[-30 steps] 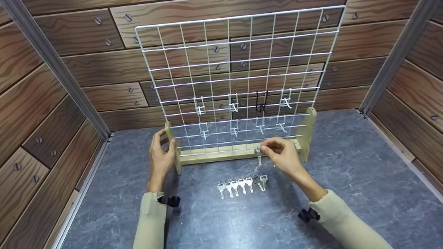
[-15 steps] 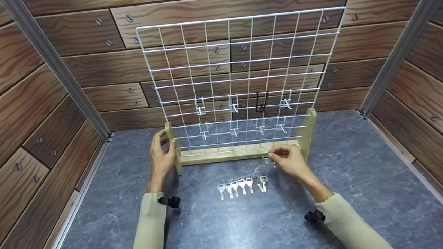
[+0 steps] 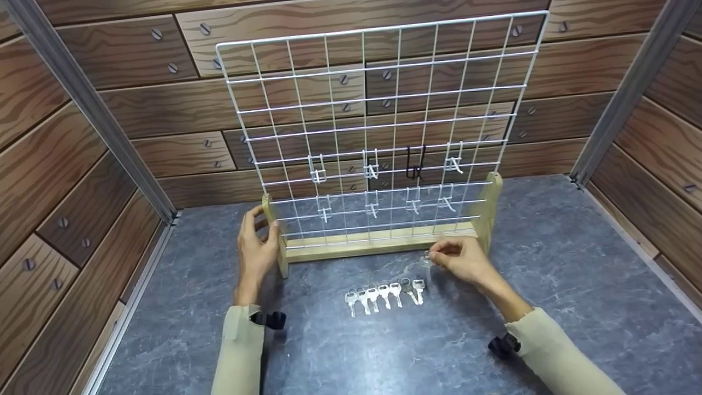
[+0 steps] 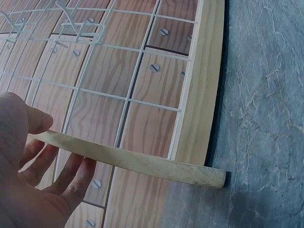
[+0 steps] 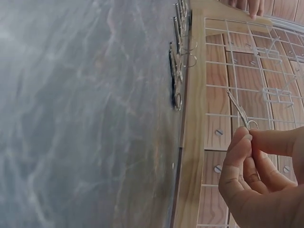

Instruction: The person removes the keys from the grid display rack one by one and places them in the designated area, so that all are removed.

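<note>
My left hand (image 3: pixel 258 249) grips the left wooden end post (image 4: pixel 142 164) of a white wire grid rack (image 3: pixel 362 104), thumb on one face and fingers on the other. In the right wrist view, my right hand (image 5: pixel 266 175) pinches a silver key (image 5: pixel 240 109) with a small ring between thumb and fingertips. This key is hard to make out in the head view, just in front of the rack's wooden base (image 3: pixel 351 248). Several more keys (image 3: pixel 384 295) with rings lie in a row on the table, left of and nearer than the right hand.
Several white hooks (image 3: pixel 372 171) and one black hook (image 3: pixel 415 164) hang on the lower part of the grid in two rows. The grey marbled table (image 3: pixel 356 356) is enclosed by wood-patterned walls (image 3: pixel 603 66) with metal corner posts (image 3: pixel 93 109).
My right hand has moved down and to the right with the key, drawing back from the rack's base. The left hand stays in place on the post.
</note>
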A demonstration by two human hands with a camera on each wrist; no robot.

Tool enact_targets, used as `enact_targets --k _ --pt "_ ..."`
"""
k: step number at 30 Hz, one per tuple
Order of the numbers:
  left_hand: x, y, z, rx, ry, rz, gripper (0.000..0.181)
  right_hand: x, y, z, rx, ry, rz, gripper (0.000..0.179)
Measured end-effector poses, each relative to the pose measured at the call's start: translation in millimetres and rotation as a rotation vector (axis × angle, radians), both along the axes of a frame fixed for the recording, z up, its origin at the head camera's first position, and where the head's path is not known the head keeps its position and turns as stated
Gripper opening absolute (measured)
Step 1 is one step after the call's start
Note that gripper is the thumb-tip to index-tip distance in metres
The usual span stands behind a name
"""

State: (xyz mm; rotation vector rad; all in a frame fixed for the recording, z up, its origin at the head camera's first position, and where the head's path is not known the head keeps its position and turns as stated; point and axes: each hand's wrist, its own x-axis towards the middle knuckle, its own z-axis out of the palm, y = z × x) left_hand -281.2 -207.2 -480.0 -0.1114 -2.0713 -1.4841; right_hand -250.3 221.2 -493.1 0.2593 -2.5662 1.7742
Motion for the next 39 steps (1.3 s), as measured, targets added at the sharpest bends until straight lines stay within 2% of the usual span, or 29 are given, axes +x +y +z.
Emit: enact_targets --k 9,16,25,32,39 --pt "-0.8 -0.2 -1.5 0.027 0.013 -0.014 0.041 -1.4 5 -2.9 0.028 -0.071 0.055 0.017" --pt "0.2 -0.3 -0.6 -0.010 0.011 -0.009 0.040 -4.9 6 -9.9 0.065 -0.120 0.111 0.014" --pt "-0.4 -0.3 -0.7 -0.013 0.016 -0.003 0.040 -2.4 5 -10.7 0.123 -0.215 0.091 0.012" --pt "-0.6 -0.7 -0.1 -0.017 0.015 0.008 0.040 -4.0 5 -10.2 0.171 -0.222 0.099 0.008" --pt "-1.6 -1.8 -1.6 0.002 0.038 -0.009 0.040 -4.9 5 -11.3 0.200 -0.210 0.116 0.007"
